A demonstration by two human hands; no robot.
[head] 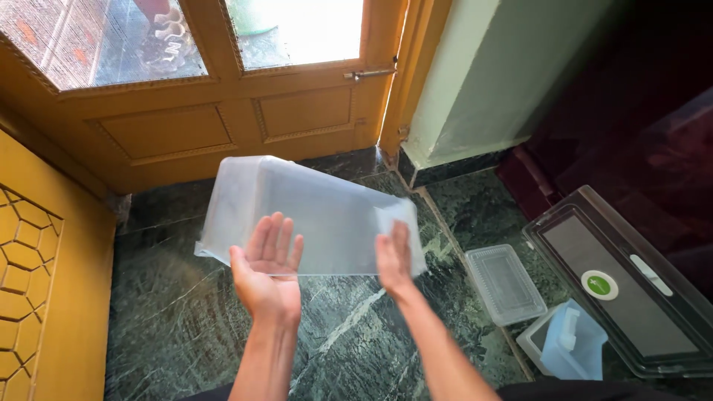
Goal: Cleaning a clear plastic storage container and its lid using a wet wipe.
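Hands, left (269, 261) and right (394, 256), open flat against an empty translucent plastic bin (312, 212) above the floor.

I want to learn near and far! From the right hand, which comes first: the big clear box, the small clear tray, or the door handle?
1. Big clear box: touching the right hand.
2. Small clear tray: on the floor, to its right.
3. Door handle: up on the door, farthest.

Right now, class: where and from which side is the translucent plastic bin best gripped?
Probably by its two short ends, one hand from each side. The translucent plastic bin is long, tilted and smooth-walled; the right hand already meets the right end, while the left hand lies open-palmed under the near edge.
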